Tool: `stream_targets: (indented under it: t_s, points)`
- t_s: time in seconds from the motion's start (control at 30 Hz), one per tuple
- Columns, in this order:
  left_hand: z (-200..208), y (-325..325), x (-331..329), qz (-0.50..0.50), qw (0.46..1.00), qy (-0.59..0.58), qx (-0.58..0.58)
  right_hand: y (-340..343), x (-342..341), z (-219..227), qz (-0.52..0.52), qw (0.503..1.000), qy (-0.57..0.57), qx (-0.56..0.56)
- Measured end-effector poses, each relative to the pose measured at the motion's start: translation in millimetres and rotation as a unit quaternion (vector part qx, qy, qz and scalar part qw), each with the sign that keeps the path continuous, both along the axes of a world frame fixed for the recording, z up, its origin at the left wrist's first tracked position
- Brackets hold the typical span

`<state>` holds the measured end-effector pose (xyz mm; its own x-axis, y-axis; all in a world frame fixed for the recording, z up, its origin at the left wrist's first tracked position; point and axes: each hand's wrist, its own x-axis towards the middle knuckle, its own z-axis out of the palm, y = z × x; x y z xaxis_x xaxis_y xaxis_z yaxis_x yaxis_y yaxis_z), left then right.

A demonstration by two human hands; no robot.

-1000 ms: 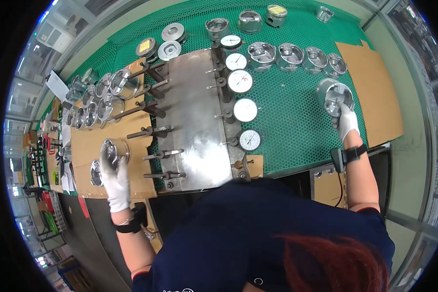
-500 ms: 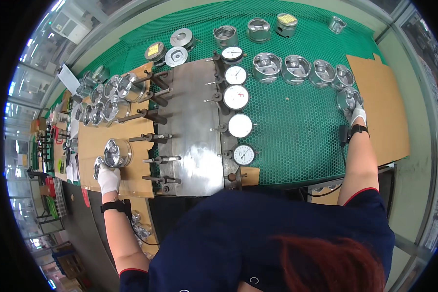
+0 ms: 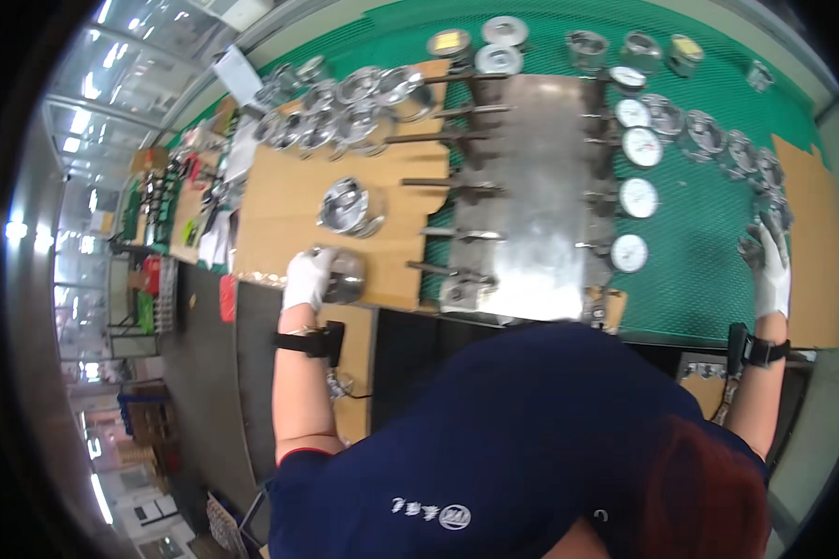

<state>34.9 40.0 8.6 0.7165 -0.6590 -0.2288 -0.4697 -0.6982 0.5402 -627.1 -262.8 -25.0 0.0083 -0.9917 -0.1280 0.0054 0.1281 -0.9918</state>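
My left hand (image 3: 309, 278), in a white glove, grips a silver piston (image 3: 348, 277) from its left side at the near edge of the cardboard. Another piston (image 3: 350, 207) stands just beyond it. On the right, my gloved right hand (image 3: 766, 265) has its fingers apart and their tips look grey. It is just short of the nearest piston (image 3: 771, 211) in a curved line of several on the green mat (image 3: 694, 252). Between my hands lies a steel plate (image 3: 531, 205), flanked by clamp-like posts and a column of dial gauges (image 3: 638, 198). The picture is slightly blurred.
Several pistons (image 3: 362, 126) cluster at the back of the left cardboard sheet (image 3: 280, 219). More stand along the mat's far edge, some with yellow labels (image 3: 447, 42). Cardboard (image 3: 816, 270) lies along the right edge. Clear panels and framing border the bench.
The view has swung left, so the bench appears shifted right. My right hand has come off the nearest piston and drawn back towards me. The left-hand piston now sits right of my fingers.
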Motion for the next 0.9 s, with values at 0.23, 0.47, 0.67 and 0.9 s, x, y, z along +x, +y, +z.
stream_targets:
  t_s: [0.23,0.47,0.67,0.9]
  points:
    - [90,-27,-123,-0.003,0.877,0.428,-0.216,107,194,75,0.435,0.888,0.099,-0.114]
    - [37,-47,-168,-0.085,0.720,0.673,-0.143,150,263,64,0.362,0.834,0.181,-0.375]
    - [23,-65,-178,-0.411,0.876,0.140,-0.210,138,270,53,0.353,0.810,0.342,-0.319]
    - [-6,-89,-198,-0.470,0.844,-0.076,-0.247,147,263,50,0.319,0.824,0.307,-0.354]
